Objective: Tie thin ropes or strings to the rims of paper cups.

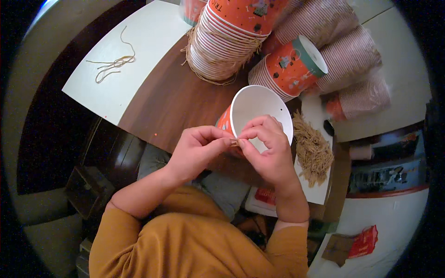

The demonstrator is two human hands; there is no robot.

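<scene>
Both hands pinch at the near rim of the orange paper cup, its mouth facing up toward the person: left hand and right hand meet fingertip to fingertip, closed on something too small to identify.

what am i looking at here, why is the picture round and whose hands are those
This is one picture from a wide fisheye camera worn on a person's head, looking down at their own two bare hands. The lens bends straight edges, so the picture looks round.

The left hand and the right hand meet at the near rim of an open orange paper cup with a white inside. The fingertips pinch something small at the rim; it is too small to tell what.

The cup sits over a brown and white table. On it lie stacks of nested orange cups, one stack tipped on its side, sleeves of striped cups in clear wrap, a heap of tan string pieces and a few loose strings at the far left.
</scene>
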